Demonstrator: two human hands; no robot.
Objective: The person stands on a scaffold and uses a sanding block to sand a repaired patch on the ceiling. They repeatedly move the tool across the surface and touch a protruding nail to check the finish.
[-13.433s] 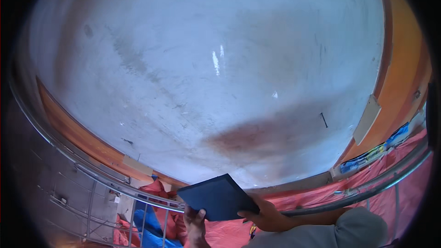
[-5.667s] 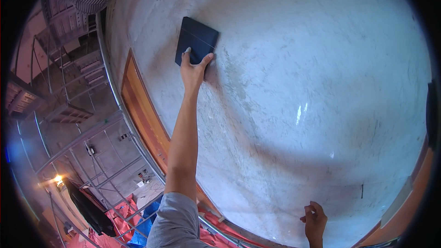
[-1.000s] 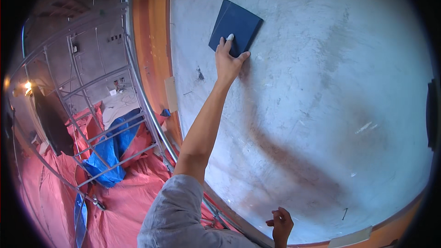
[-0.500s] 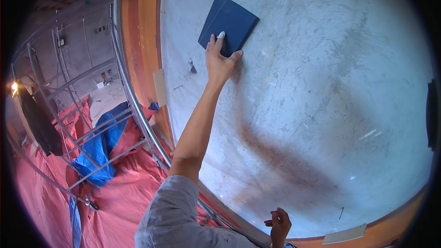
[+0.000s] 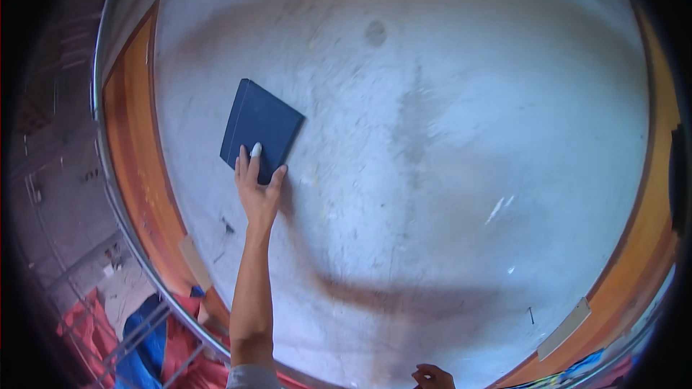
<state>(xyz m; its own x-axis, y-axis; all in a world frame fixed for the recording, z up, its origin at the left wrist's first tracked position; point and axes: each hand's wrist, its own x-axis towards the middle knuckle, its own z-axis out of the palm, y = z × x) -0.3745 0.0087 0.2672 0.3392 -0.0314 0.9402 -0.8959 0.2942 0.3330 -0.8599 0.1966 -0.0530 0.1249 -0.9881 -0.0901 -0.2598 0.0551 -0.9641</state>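
Note:
A dark blue, flat square tile or panel (image 5: 265,117) lies tilted against a pale, scuffed wall (image 5: 447,230). My left hand (image 5: 259,191) grips its lower corner, fingers over the face and thumb along the right edge. One finger has a white cover on its tip. Whatever is behind the panel is hidden. Low in the picture, partly cut off, my right hand (image 5: 434,376) has loosely bent fingers, with nothing visible in them. It is away from the panel.
Orange wooden trim (image 5: 137,130) borders the wall on both sides. At left, a metal scaffold rail (image 5: 108,166) curves past red sheeting (image 5: 90,324) and a blue tarp (image 5: 144,349). A nail (image 5: 531,315) sticks out at lower right, near a beige strip (image 5: 564,328).
The view has swung right and upward, so the panel and my left arm appear farther left and lower. My left hand keeps its hold on the panel; my right hand sits closer to the bottom edge.

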